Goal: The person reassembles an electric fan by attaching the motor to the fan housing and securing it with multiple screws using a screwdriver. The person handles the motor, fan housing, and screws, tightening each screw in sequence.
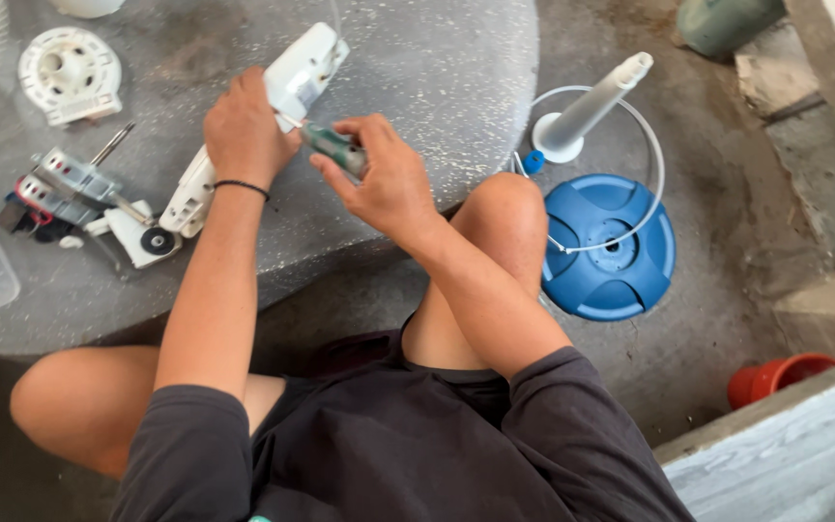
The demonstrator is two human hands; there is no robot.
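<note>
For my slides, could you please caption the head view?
Left hand steadies white fan housing; right hand holds green screwdriver against it.

White plastic fan housing [287, 92] lies slantwise on the table; green-handled screwdriver [332, 145], apparently touching it.

Speckled grey table [417, 87] w/ white plastic housing [292, 82] on it; screwdriver [335, 147] handle green, maybe translucent. Right of table: blue round base [611, 261], white pole [587, 106], orange-red pot [775, 377].
</note>
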